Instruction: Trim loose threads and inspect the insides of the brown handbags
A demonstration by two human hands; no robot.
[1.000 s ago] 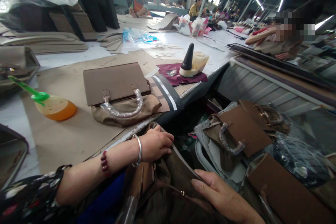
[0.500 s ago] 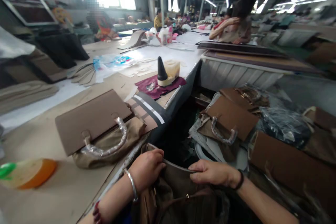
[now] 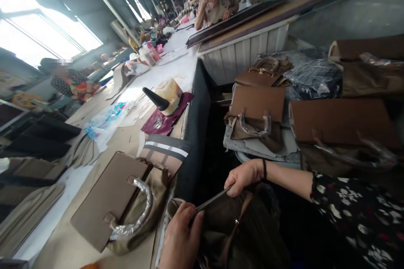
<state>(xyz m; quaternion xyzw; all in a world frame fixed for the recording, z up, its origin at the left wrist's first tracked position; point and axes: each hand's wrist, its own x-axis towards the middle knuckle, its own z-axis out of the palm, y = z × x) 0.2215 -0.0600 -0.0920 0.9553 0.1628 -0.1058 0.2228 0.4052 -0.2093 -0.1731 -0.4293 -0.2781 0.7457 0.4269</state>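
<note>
Gripping a dark bag (image 3: 257, 235) by its rim (image 3: 213, 199)

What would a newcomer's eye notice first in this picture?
Probably the taupe handbag with its wrapped handle, lying on the table at lower left. Then the left hand and right hand, gripping a dark bag at bottom centre. Beyond the handbag, a black-nozzled bottle rests on purple material.
</note>
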